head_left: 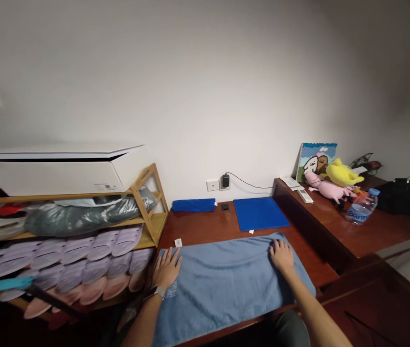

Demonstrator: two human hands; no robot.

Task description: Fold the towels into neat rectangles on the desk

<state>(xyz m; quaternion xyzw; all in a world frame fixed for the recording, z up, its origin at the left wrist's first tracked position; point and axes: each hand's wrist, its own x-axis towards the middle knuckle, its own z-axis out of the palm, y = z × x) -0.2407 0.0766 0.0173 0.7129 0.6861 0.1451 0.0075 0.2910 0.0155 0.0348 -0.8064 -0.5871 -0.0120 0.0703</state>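
Observation:
A grey-blue towel [226, 284] lies spread over the front of the reddish-brown desk, slightly wrinkled, its near edge along the desk's front. My left hand [166, 270] rests on its left side, fingers stretched out toward the far left corner, where a white tag [178, 243] sticks out. Toward the far right corner, my right hand [282, 255] presses on the cloth with its fingers apart. Behind the towel lie a flat folded blue cloth [260, 213] on the right and a narrower folded blue cloth [193, 205] on the left, against the wall.
Left stands a wooden rack [150, 207] with lilac and pink slippers [96, 246] and a white box [53, 176]. A plugged-in black adapter [225, 180] trails a cable. The raised right surface carries a plastic bottle [362, 209], plush toys [342, 173] and a remote control [305, 195].

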